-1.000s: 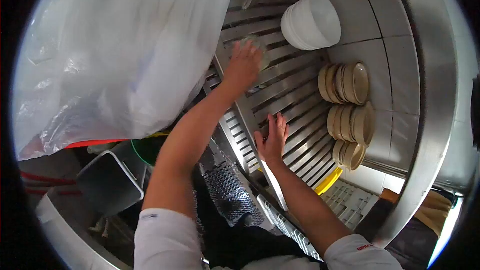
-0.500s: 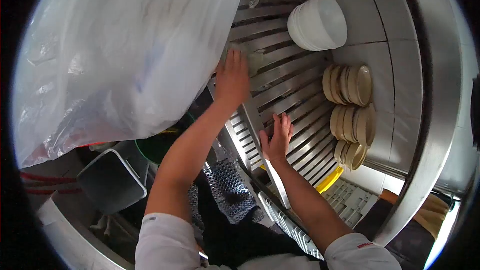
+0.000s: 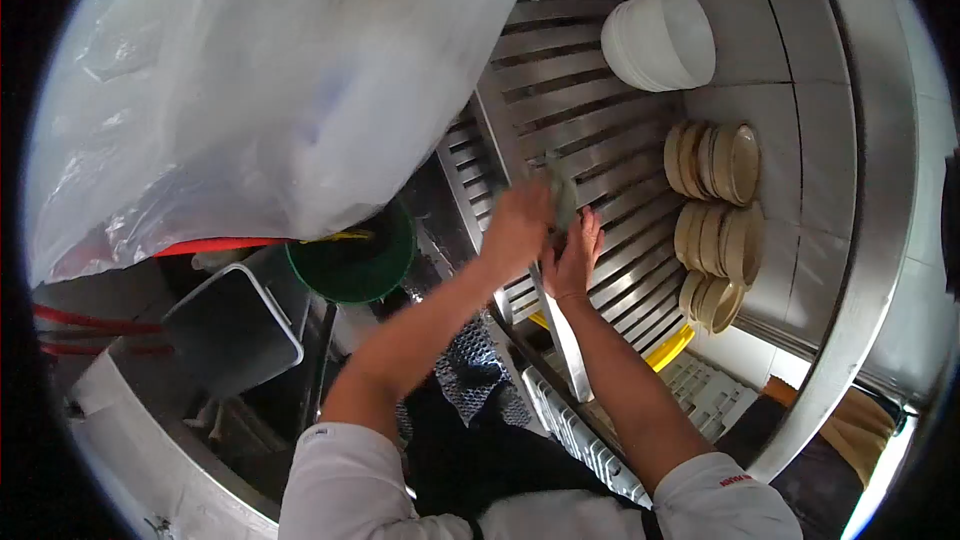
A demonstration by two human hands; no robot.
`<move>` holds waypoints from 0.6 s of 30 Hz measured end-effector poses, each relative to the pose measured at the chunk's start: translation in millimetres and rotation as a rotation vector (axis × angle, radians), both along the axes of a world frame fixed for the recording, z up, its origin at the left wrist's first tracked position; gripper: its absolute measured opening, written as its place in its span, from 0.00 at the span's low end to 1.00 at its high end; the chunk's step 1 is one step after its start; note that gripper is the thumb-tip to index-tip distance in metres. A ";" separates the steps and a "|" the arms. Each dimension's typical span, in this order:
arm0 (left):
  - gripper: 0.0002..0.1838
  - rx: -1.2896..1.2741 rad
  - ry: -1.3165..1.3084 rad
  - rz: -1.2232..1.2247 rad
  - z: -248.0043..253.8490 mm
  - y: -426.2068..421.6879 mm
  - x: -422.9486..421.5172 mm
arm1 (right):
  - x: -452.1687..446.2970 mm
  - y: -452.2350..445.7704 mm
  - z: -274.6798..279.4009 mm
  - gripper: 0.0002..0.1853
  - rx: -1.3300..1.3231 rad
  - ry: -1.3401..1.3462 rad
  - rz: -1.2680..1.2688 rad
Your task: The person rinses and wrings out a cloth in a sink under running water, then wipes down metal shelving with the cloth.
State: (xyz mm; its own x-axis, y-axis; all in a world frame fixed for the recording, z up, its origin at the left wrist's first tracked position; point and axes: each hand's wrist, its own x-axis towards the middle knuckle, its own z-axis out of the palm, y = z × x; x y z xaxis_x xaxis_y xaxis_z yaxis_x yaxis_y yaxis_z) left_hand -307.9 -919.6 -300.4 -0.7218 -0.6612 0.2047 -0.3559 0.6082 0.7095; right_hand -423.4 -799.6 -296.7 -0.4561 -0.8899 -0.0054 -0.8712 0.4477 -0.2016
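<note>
A greenish cloth (image 3: pixel 565 198) is lying on the slatted rack (image 3: pixel 496 130) beside the left hand (image 3: pixel 522 225); blur is hiding whether that grip is closing on it. Right of it, the right hand (image 3: pixel 575 260) is resting open. Slat edges could be snagging the cloth, seemingly through its dragging across gaps.

The left hand (image 3: pixel 520 228) is a blur — no telling whether it grips the greenish pad (image 3: pixel 563 198), itself smeared. The plastic bag (image 3: pixel 270 100) runs off the top edge, hiding part of the green bucket (image 3: pixel 350 290) — and the red sleeve lettering (image 3: pixel 740 481)? Too small to read.
</note>
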 end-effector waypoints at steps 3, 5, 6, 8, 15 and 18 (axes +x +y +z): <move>0.27 -0.010 -0.057 0.085 -15.6 57.3 16.4 | -4.7 5.6 -14.5 0.41 -0.072 -0.042 0.005; 0.30 0.100 -0.174 0.212 2.5 49.6 9.3 | -4.1 3.6 -7.4 0.41 -0.031 0.050 0.062; 0.31 0.106 -0.186 0.294 -8.8 26.3 -4.6 | -0.3 -2.0 -0.4 0.38 -0.004 0.009 0.029; 0.31 0.085 -0.169 0.495 -28.0 -27.4 -31.3 | -0.2 -3.1 -0.9 0.37 -0.014 0.008 0.029; 0.31 0.605 0.178 0.680 3.5 -123.0 -29.2 | 2.1 -3.1 -2.2 0.35 -0.019 0.053 0.043; 0.30 0.449 0.458 0.715 -26.0 -8.9 -32.1 | 0.5 1.3 -8.2 0.33 -0.031 0.042 0.026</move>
State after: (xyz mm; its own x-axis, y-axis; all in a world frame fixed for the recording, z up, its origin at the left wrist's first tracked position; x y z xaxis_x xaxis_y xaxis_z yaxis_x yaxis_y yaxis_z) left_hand -340.0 -928.5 -326.4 -0.0297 -0.9995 -0.0126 -0.1675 -0.0074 0.9858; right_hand -422.9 -798.3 -304.8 -0.4317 -0.9011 0.0407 -0.8906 0.4186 -0.1779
